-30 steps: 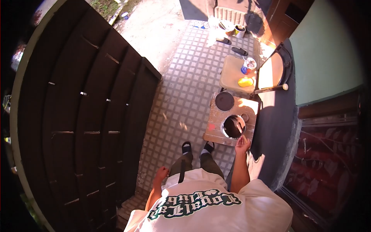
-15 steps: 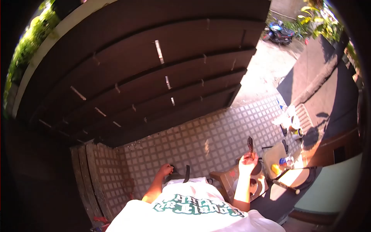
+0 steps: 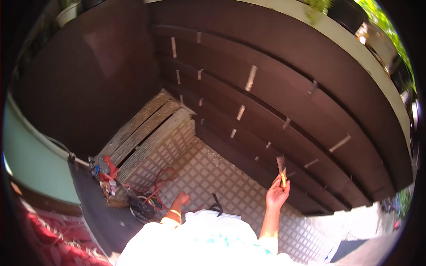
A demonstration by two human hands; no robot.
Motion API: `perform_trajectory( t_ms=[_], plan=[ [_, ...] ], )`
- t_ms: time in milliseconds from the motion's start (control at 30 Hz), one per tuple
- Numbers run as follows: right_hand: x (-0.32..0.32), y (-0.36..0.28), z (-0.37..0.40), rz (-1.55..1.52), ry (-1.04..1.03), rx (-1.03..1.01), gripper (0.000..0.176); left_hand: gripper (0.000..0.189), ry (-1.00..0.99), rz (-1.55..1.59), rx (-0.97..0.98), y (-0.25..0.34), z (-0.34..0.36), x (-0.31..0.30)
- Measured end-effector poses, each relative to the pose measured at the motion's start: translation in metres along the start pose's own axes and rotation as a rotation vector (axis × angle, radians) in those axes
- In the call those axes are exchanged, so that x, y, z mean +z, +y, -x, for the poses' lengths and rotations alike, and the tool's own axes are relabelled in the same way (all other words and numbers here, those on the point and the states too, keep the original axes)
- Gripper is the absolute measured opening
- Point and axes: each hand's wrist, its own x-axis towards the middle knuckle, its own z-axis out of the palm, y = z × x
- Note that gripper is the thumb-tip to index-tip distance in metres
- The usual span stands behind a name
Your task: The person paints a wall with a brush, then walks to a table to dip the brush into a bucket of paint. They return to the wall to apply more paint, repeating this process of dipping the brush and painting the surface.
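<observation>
A paintbrush (image 3: 282, 170) with a yellowish handle and dark bristles stands upright in my right hand (image 3: 278, 193), its bristles pointing up toward the brown slatted wall (image 3: 222, 84). Light patches and short strips mark several of the wall's boards. My left hand (image 3: 181, 198) hangs low in front of my white shirt, its fingers curled; whether anything is in them is too small to tell. A black strap (image 3: 217, 206) lies near the shirt's hem, between my two hands.
A wooden slatted bench (image 3: 151, 126) fills the corner at the left. Beside it are a cluttered pile (image 3: 108, 177) and a red hose (image 3: 165, 177). Tiled floor (image 3: 213, 173) runs below the wall. Potted plants (image 3: 346, 15) stand along the top ledge.
The view has swung left, bringing in the bench, hose and clutter while the chair and motorcycle have left it. The paintbrush is still in my right hand, now in front of the wall.
</observation>
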Motion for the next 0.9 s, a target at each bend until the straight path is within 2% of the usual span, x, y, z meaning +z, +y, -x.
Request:
perform_trajectory(
  t_ms=[67,233,300,400,533,567,700,800,833,900],
  plan=[
    [0.027,0.042,-0.018,0.027,0.023,0.095,0.030,0.030,0.104,0.211,-0.117,0.000,0.024,-0.010],
    [0.041,0.123,-0.077,0.096,-0.027,0.303,0.034,0.032,0.105,0.155,-0.170,-0.053,0.056,0.004],
    [0.042,0.150,-0.104,0.117,-0.048,0.366,0.035,0.034,0.183,0.206,-0.244,-0.059,0.088,0.020],
    [0.056,0.185,-0.134,0.125,-0.043,0.477,0.034,0.036,0.194,0.257,-0.366,-0.100,0.097,0.047],
    [0.071,0.235,-0.185,0.206,-0.092,0.590,0.036,0.031,0.339,0.655,-0.450,-0.068,0.120,0.052],
    [0.078,0.246,-0.198,0.198,-0.112,0.674,0.038,0.027,0.537,0.784,-0.384,-0.043,0.133,0.059],
    [0.104,0.295,-0.251,0.211,-0.130,0.835,0.039,0.030,0.438,0.775,-0.489,0.003,0.089,0.050],
    [0.118,0.333,-0.283,0.252,-0.176,0.903,0.040,0.035,0.496,0.723,-0.358,0.040,0.054,0.052],
    [0.122,0.348,-0.291,0.259,-0.203,0.935,0.040,0.040,0.474,0.648,-0.413,0.052,0.043,0.047],
    [0.129,0.373,-0.304,0.257,-0.235,0.978,0.041,0.033,0.531,0.477,-0.446,0.065,0.037,0.042]
  ],
)
